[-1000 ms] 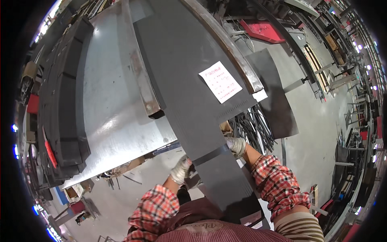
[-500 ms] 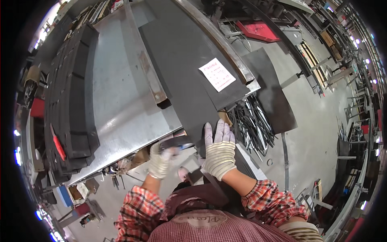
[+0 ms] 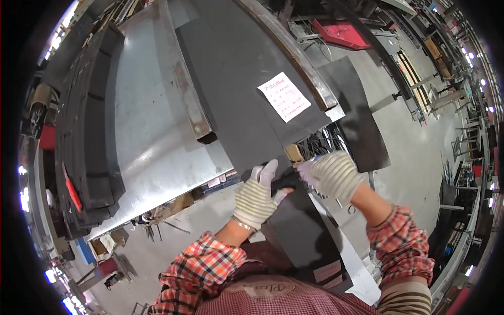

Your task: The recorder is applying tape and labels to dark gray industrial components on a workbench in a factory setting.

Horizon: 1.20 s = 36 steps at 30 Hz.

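Observation:
A long dark grey sheet (image 3: 239, 105) lies lengthwise between two rusty metal bars, a left bar (image 3: 191, 100) and a right bar (image 3: 299, 50). My left hand (image 3: 254, 199), in a striped white glove with a bare thumb tip, rests its fingers on the sheet's near end. Its thumb is spread apart. To its right, my gloved right hand (image 3: 336, 173) is closed at the sheet's near right corner. Its fingertips are blurred, and what they hold is hidden. A white paper with red print (image 3: 284, 97) lies on the sheet.
The bars and sheet lie on a shiny metal table (image 3: 152, 126). Stacked dark folded panels (image 3: 86, 136) with a red-handled tool (image 3: 72, 191) stand left. Below my hands is another dark panel (image 3: 302, 236). Right are a dark sheet (image 3: 357, 115) and a red tray (image 3: 342, 34).
My left hand has moved right and up onto the sheet's near end; the dark object earlier at its fingers no longer shows there. My right hand has left the sheet's top and moved right.

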Tool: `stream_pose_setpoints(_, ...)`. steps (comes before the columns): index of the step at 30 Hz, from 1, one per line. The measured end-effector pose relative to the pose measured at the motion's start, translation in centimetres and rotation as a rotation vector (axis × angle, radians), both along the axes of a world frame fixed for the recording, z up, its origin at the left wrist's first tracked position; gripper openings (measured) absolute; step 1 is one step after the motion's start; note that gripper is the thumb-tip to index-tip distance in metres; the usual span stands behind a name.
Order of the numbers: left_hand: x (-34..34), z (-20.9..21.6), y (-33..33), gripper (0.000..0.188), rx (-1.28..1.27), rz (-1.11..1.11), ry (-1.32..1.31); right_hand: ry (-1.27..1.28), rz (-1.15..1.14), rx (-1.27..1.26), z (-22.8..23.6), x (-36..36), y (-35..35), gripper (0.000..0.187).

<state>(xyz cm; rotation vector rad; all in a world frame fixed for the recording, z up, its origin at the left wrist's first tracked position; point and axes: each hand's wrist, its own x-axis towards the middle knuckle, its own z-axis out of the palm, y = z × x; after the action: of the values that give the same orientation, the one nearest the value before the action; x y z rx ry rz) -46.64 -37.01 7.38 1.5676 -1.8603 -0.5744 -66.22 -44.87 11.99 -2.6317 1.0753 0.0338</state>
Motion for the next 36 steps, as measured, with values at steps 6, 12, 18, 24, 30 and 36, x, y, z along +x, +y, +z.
stream_pose_setpoints(6, 0.0, 1.4, 0.1, 0.075, 0.038, -0.088, 0.237, 0.311, -0.377, 0.463, -11.0, -0.4, -1.5, 0.027)
stream_pose_setpoints(12, -1.1, 1.6, 4.1, 0.079, 0.219, 0.346, 0.447, -0.333, -0.324, 0.264, -2.4, 1.3, 4.3, 0.066)
stream_pose_setpoints(18, 2.0, 2.0, 15.0, 0.049, 1.211, 0.044, 1.37, 0.189, -0.191, 0.873, 3.4, -6.0, 7.9, 0.067)
stream_pose_setpoints(24, 2.3, 12.7, 5.0, 0.027, 0.169, 0.212, 0.754, -0.656, 0.211, 0.963, 10.4, 4.6, 3.6, 0.081)
stream_pose_setpoints(30, 8.8, 10.5, 5.0, 0.015, 0.398, 0.127, 0.336, -0.294, 0.282, 0.73, 10.9, 1.4, -3.7, 0.059)
stream_pose_setpoints(36, 6.1, -5.6, 3.7, 0.02, 0.642, 0.272, 0.81, -0.164, -0.285, 1.273, -12.1, -1.4, -4.3, 0.064)
